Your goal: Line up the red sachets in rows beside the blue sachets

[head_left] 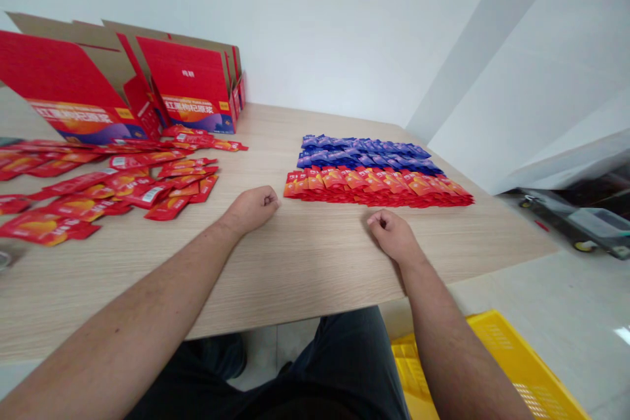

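Observation:
My left hand (252, 208) rests on the wooden table (305, 262) as a loose fist, with nothing visible in it. My right hand (391, 233) also lies curled on the table, just in front of a neat row of red-orange sachets (374, 185). Behind that row lie rows of blue-purple sachets (361, 151). To the left of my left hand, loose red sachets (98, 187) are scattered over the table.
Flattened red cartons (189, 85) lean against the wall at the back left. A yellow plastic crate (497, 367) stands on the floor at the lower right. A low cart (575, 226) is on the floor at the far right.

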Available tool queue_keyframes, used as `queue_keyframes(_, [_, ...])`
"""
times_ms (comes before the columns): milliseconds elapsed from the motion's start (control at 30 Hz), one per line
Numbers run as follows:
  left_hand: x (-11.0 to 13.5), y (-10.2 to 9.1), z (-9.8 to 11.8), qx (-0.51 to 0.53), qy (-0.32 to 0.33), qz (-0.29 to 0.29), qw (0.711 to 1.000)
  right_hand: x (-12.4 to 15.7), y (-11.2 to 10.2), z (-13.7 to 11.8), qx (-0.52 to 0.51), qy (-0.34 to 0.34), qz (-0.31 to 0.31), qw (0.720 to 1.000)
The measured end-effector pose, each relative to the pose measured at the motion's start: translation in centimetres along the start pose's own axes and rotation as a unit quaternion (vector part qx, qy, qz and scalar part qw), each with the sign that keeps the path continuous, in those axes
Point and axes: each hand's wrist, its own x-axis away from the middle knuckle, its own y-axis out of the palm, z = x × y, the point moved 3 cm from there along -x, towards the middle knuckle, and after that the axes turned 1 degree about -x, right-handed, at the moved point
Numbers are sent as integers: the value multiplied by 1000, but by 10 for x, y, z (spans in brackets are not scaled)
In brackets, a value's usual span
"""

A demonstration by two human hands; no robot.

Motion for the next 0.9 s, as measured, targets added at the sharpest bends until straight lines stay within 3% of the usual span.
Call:
queue_keyframes(400, [4,2,3,-8,10,6,1000,1,-3,-1,34,14,-1,999])
queue_keyframes(567, [7,-8,3,-41,10,3,999,-4,-5,8,68,22,-7,997])
queue_keyframes(700, [15,-37,-6,-79,-4,21,997,-6,-5,6,76,25,-16,997])
queue_keyframes(900, [50,-107,-46,-180,-74,97,976,-5,-3,2,73,21,-22,997])
